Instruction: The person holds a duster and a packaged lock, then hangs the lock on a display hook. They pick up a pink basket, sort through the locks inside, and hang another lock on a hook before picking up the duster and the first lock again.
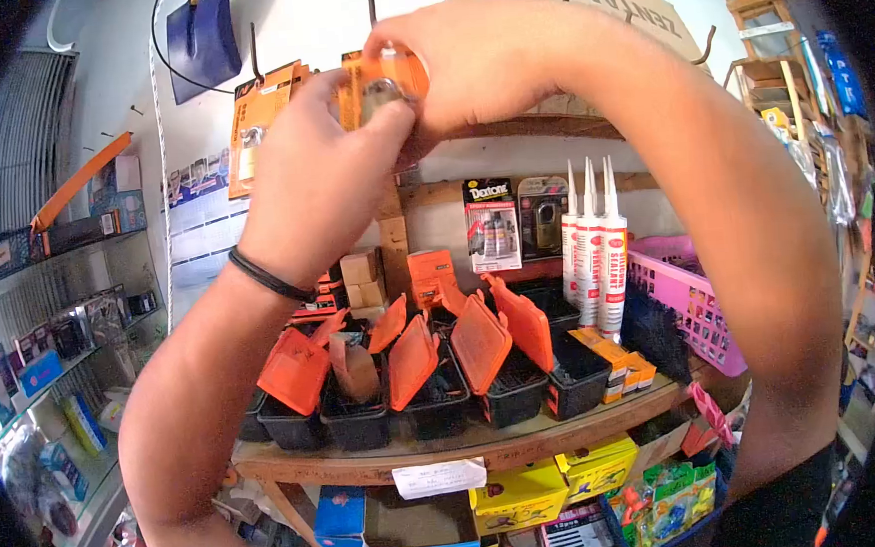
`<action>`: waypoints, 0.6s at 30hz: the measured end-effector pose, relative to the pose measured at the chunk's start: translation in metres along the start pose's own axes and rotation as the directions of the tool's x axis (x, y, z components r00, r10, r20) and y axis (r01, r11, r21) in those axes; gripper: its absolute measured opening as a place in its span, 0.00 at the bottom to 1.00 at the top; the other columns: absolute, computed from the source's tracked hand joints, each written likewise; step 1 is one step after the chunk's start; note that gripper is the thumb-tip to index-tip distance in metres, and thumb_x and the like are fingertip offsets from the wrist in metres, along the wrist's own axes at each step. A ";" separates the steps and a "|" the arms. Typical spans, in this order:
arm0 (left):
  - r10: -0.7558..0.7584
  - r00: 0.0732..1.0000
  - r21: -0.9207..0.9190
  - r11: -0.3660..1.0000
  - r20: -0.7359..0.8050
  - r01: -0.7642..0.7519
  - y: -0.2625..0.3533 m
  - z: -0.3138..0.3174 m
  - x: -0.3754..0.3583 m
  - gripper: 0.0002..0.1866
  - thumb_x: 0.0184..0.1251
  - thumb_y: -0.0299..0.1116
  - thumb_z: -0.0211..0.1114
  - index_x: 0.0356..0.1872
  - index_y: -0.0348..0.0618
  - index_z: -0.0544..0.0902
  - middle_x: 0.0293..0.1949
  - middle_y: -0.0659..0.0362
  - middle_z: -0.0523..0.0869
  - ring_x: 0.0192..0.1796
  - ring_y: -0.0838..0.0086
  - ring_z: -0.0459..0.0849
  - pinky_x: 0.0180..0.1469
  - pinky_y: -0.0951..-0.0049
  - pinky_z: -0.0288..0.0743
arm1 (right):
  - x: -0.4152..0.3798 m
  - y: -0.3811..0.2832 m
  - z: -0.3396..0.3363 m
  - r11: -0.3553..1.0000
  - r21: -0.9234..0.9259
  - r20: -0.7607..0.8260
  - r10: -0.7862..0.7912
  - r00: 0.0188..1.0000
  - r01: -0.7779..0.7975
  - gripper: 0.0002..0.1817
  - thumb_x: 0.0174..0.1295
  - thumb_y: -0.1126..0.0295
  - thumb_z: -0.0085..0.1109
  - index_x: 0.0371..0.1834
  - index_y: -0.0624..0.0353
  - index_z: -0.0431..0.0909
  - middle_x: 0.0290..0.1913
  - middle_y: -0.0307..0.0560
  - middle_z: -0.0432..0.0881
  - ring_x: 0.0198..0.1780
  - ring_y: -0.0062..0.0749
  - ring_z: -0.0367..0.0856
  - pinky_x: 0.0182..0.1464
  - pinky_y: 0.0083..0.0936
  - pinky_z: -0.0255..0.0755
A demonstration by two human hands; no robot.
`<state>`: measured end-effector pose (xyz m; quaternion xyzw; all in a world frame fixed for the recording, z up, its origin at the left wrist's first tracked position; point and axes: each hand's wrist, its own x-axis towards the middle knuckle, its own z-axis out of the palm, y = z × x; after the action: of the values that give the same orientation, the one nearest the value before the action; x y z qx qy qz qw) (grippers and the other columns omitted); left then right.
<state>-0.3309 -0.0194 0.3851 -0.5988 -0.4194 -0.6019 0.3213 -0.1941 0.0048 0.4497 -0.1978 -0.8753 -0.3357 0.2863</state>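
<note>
Both of my hands are raised in front of the wall, around an orange-carded padlock pack [380,97] just below a metal hook [372,12]. My left hand [325,160], with a black band at the wrist, is closed on the pack's lower part, its thumb against the padlock. From the right, my right hand [475,66] grips the upper part of the card with bent fingers. Whether the card touches the hook is hidden by my fingers. Left of them, another orange padlock pack [260,124] hangs from its own hook [254,52].
Below, black bins [436,419] with orange lids [480,346] line a wooden shelf [369,463]. Silicone sealant tubes [613,268] stand beside a pink basket [695,303]. A Dexton pack [493,225] hangs behind. Yellow boxes [516,494] sit underneath; a glass cabinet [73,376] is at left.
</note>
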 end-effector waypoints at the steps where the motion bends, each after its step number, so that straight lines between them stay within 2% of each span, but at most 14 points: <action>1: -0.005 1.000 0.013 1.000 0.027 0.005 0.003 0.000 -0.004 0.30 0.46 0.41 0.56 0.46 0.23 0.69 0.23 0.44 0.80 0.28 0.58 0.81 0.36 0.66 0.73 | 0.002 0.000 0.006 1.000 0.006 0.002 -0.003 1.000 0.003 0.37 0.34 0.54 0.67 0.49 0.61 0.67 0.39 0.55 0.77 0.41 0.43 0.76 0.44 0.31 0.69; 2: -0.155 0.967 -0.040 0.985 0.203 0.166 0.006 -0.005 -0.011 0.26 0.48 0.39 0.55 0.44 0.25 0.71 0.23 0.41 0.79 0.29 0.52 0.80 0.35 0.62 0.73 | 0.004 0.000 0.012 0.999 -0.015 -0.005 0.033 0.999 -0.033 0.36 0.35 0.55 0.67 0.49 0.60 0.68 0.38 0.56 0.77 0.42 0.44 0.76 0.45 0.32 0.69; 3: -0.160 0.966 -0.034 0.985 0.204 0.171 0.004 -0.005 -0.015 0.26 0.48 0.39 0.55 0.44 0.25 0.71 0.23 0.41 0.79 0.29 0.52 0.80 0.35 0.62 0.73 | 0.005 -0.003 0.016 0.997 -0.037 -0.012 0.069 0.998 -0.069 0.35 0.36 0.57 0.66 0.49 0.60 0.68 0.37 0.56 0.77 0.42 0.45 0.76 0.45 0.32 0.68; 4: -0.013 0.986 0.063 0.998 0.164 0.003 -0.001 -0.004 -0.018 0.23 0.49 0.39 0.55 0.41 0.26 0.72 0.23 0.41 0.78 0.29 0.51 0.79 0.34 0.61 0.72 | 0.006 -0.009 0.018 0.991 -0.062 0.003 0.121 0.993 -0.121 0.35 0.37 0.58 0.67 0.51 0.58 0.66 0.43 0.54 0.76 0.45 0.45 0.75 0.46 0.34 0.69; 5: 0.141 0.980 0.163 0.973 0.139 -0.163 -0.006 -0.002 -0.021 0.21 0.50 0.38 0.54 0.38 0.27 0.73 0.23 0.40 0.78 0.28 0.51 0.79 0.32 0.60 0.72 | 0.008 -0.009 0.022 0.991 -0.057 0.005 0.120 0.993 -0.119 0.35 0.37 0.58 0.67 0.51 0.58 0.66 0.43 0.54 0.76 0.45 0.45 0.75 0.46 0.34 0.69; 6: 0.236 0.964 0.248 0.933 0.124 -0.261 -0.009 0.000 -0.024 0.18 0.51 0.38 0.55 0.34 0.29 0.73 0.22 0.41 0.78 0.26 0.51 0.78 0.30 0.59 0.72 | 0.011 -0.008 0.029 0.979 -0.133 -0.012 0.151 0.988 -0.151 0.36 0.37 0.57 0.67 0.52 0.58 0.65 0.46 0.53 0.73 0.46 0.44 0.74 0.46 0.35 0.69; 7: 0.233 0.964 0.252 0.933 0.126 -0.258 -0.012 -0.001 -0.029 0.18 0.51 0.38 0.55 0.34 0.29 0.73 0.22 0.41 0.78 0.26 0.51 0.78 0.30 0.59 0.72 | 0.015 -0.008 0.036 0.961 -0.208 -0.031 0.180 0.983 -0.182 0.38 0.37 0.57 0.67 0.54 0.57 0.64 0.50 0.51 0.71 0.47 0.43 0.74 0.47 0.35 0.69; 9: 0.077 0.941 0.356 0.913 0.329 -0.199 -0.010 -0.005 -0.041 0.25 0.52 0.37 0.55 0.51 0.31 0.69 0.31 0.43 0.80 0.34 0.55 0.80 0.37 0.67 0.73 | 0.025 -0.006 0.053 0.944 -0.263 -0.010 0.206 0.978 -0.202 0.41 0.37 0.54 0.67 0.56 0.56 0.61 0.54 0.48 0.68 0.50 0.41 0.73 0.48 0.35 0.69; 10: 0.070 0.933 0.359 0.911 0.354 -0.204 -0.008 -0.008 -0.046 0.23 0.51 0.38 0.56 0.46 0.34 0.73 0.30 0.44 0.80 0.33 0.55 0.80 0.37 0.63 0.73 | 0.028 -0.005 0.061 0.939 -0.275 -0.048 0.203 0.978 -0.208 0.41 0.37 0.54 0.67 0.57 0.55 0.60 0.54 0.48 0.68 0.50 0.42 0.72 0.48 0.35 0.69; 11: 0.067 0.932 0.361 0.910 0.355 -0.203 -0.009 -0.008 -0.051 0.23 0.51 0.38 0.56 0.46 0.34 0.73 0.30 0.44 0.80 0.33 0.55 0.80 0.37 0.63 0.73 | 0.032 -0.003 0.069 0.933 -0.288 -0.085 0.199 0.976 -0.216 0.42 0.37 0.53 0.67 0.58 0.55 0.60 0.53 0.47 0.68 0.50 0.42 0.72 0.48 0.35 0.69; 13: 0.029 0.893 0.395 0.890 0.450 -0.228 -0.011 -0.009 -0.060 0.19 0.52 0.39 0.56 0.42 0.37 0.76 0.29 0.46 0.80 0.32 0.54 0.79 0.36 0.62 0.73 | 0.040 -0.002 0.080 0.934 -0.267 -0.050 0.233 0.971 -0.238 0.44 0.37 0.55 0.68 0.60 0.54 0.57 0.55 0.47 0.66 0.50 0.41 0.73 0.48 0.35 0.70; 15: 0.028 0.884 0.379 0.897 0.468 -0.229 -0.011 -0.013 -0.069 0.18 0.52 0.41 0.56 0.38 0.38 0.77 0.27 0.48 0.80 0.30 0.54 0.79 0.34 0.61 0.73 | 0.049 0.005 0.100 0.909 -0.316 -0.093 0.254 0.963 -0.270 0.45 0.36 0.57 0.68 0.61 0.52 0.56 0.58 0.47 0.63 0.49 0.41 0.74 0.47 0.34 0.70; 18: -0.103 0.767 0.430 0.871 0.633 -0.238 -0.011 -0.018 -0.077 0.17 0.52 0.44 0.56 0.37 0.42 0.77 0.25 0.50 0.80 0.28 0.56 0.79 0.30 0.60 0.74 | 0.053 0.009 0.120 0.910 -0.283 -0.161 0.266 0.950 -0.303 0.44 0.36 0.58 0.69 0.60 0.48 0.57 0.60 0.46 0.59 0.49 0.41 0.74 0.46 0.34 0.71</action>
<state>-0.3424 -0.0394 0.3083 -0.6814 -0.6178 -0.2246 0.3218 -0.2736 0.1032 0.4148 -0.3447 -0.7562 -0.4323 0.3500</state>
